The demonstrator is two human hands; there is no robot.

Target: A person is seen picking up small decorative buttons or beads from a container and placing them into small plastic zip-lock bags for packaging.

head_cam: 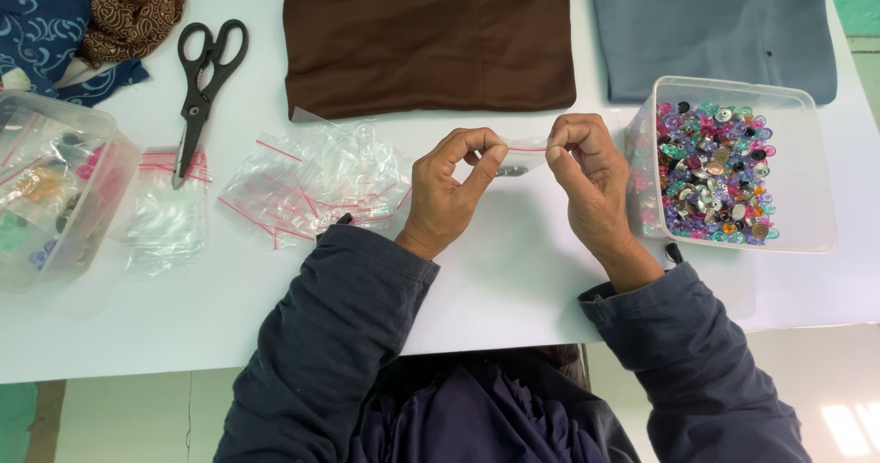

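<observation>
My left hand (451,188) and my right hand (588,177) pinch the top strip of one small clear zip bag (520,154) between thumb and forefinger, just above the white table (513,270). A small dark button shows inside the bag. A clear plastic tub (807,179) of several colourful buttons (713,171) stands right beside my right hand. A loose pile of empty zip bags (316,181) with red seal lines lies left of my left hand.
Black scissors (203,87) lie at the upper left over more zip bags (170,208). A lidded clear box (50,183) sits at the left edge. Folded brown cloth (426,37), grey cloth (710,23) and patterned fabrics (82,18) lie along the far side.
</observation>
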